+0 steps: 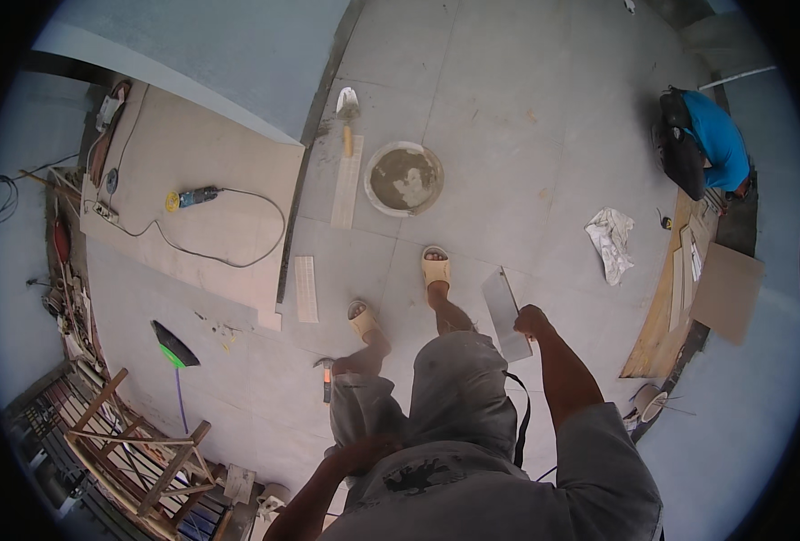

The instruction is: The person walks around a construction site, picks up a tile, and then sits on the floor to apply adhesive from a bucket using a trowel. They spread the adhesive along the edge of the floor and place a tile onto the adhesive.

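The right grip (531, 323) was closed around the near edge of a rectangular finishing trowel (504, 311), at the centre right of the frame, over the floor (508, 171). Its handle was hidden by the fingers. The blade looked thin, stiff and fairly light, likely metal; a hold on the handle would probably keep it steadiest, clear of the long edges. The left grip (374, 453) lay by the person's lap at lower centre; whether its fingers were spread or pressed together, I could not tell. Beyond, the hammer (328, 380) lay left of the legs, the white cloth (610, 245) at right, and the round basin (407, 213) of grey mix (386, 171) at upper centre, beside a pointed trowel (347, 117).
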Demonstrator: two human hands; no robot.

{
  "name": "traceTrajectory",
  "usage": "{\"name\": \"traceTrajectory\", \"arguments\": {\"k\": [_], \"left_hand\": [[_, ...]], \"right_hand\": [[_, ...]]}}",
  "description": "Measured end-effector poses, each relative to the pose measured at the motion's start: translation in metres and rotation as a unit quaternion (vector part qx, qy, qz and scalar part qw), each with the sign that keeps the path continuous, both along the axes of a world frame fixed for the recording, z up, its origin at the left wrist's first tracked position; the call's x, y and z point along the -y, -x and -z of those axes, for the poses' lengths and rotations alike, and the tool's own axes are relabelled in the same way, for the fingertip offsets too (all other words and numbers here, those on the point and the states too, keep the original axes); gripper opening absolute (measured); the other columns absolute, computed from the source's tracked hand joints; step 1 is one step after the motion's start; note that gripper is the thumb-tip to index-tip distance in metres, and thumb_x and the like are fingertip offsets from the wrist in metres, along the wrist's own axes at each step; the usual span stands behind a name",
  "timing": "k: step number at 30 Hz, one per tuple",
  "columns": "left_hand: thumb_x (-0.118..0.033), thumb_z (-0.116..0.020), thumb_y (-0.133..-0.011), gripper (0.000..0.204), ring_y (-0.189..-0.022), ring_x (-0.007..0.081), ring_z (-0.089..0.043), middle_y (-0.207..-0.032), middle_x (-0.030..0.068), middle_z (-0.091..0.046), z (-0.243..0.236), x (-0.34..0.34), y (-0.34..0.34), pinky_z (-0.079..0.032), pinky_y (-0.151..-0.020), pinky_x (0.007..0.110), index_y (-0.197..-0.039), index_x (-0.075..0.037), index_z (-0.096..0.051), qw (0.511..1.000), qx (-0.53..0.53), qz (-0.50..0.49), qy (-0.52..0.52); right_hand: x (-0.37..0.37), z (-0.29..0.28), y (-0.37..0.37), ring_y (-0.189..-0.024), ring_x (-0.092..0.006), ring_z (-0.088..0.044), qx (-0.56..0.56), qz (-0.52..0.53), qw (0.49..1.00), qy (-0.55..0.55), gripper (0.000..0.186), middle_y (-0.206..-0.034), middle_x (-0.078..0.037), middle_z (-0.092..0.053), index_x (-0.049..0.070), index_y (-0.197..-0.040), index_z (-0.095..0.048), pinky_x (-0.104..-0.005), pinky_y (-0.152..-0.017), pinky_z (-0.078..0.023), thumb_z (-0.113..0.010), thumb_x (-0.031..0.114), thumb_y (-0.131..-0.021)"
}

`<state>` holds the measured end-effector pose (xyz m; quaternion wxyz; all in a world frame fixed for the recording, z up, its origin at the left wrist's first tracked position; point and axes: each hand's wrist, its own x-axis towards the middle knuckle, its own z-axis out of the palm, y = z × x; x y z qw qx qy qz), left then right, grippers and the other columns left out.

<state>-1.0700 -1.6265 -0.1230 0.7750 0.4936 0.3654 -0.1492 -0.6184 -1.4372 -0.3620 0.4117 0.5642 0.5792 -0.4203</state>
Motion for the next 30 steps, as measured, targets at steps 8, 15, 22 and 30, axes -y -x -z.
{"name": "traceTrajectory", "arguments": {"k": [8,15,22,30], "left_hand": [[-0.034,-0.048,-0.104,0.037,-0.114,0.024,-0.061,-0.12,0.013,-0.064,0.064,-0.004,-0.027,-0.049,-0.099,0.036,-0.132,-0.01,-0.056,0.967,0.01,-0.079,0.243],[-0.027,-0.066,-0.095,0.045,-0.085,0.0155,-0.069,-0.108,0.0068,-0.068,0.25,-0.118,0.042,-0.056,-0.077,0.029,-0.13,-0.001,-0.055,0.889,-0.182,-0.271,0.321],[-0.044,-0.073,-0.085,0.066,-0.103,0.0294,-0.066,-0.115,0.0176,-0.062,0.481,-0.198,0.115,-0.052,-0.091,0.041,-0.129,0.0,-0.053,0.858,-0.444,-0.168,-0.195],[-0.052,-0.068,-0.085,0.073,-0.114,0.03,-0.054,-0.123,0.0155,-0.048,0.567,-0.259,0.129,-0.05,-0.092,0.041,-0.128,0.003,-0.048,0.809,-0.493,-0.115,-0.297]], "right_hand": [[-0.149,0.108,0.019,-0.075,-0.038,-0.07,-0.02,0.207,0.969,-0.136,0.024,-0.086,-0.025,-0.068,-0.004,-0.09,-0.066,-0.0444,-0.066,-0.06,-0.058,0.013,-0.075],[-0.247,0.236,0.047,-0.048,-0.0095,-0.042,-0.204,0.478,0.84,-0.157,0.019,-0.063,0.0,-0.048,0.004,-0.081,-0.058,-0.0285,-0.043,-0.041,-0.066,0.019,-0.09],[-0.275,0.333,0.057,-0.052,-0.0081,-0.046,-0.335,0.544,0.761,-0.118,0.011,-0.069,0.004,-0.057,0.012,-0.09,-0.061,-0.026,-0.052,-0.039,-0.064,0.021,-0.096],[-0.272,0.382,0.026,-0.055,-0.0083,-0.053,-0.32,0.489,0.806,-0.087,0.018,-0.073,0.001,-0.062,0.008,-0.098,-0.063,-0.0261,-0.051,-0.045,-0.064,0.026,-0.095]]}}
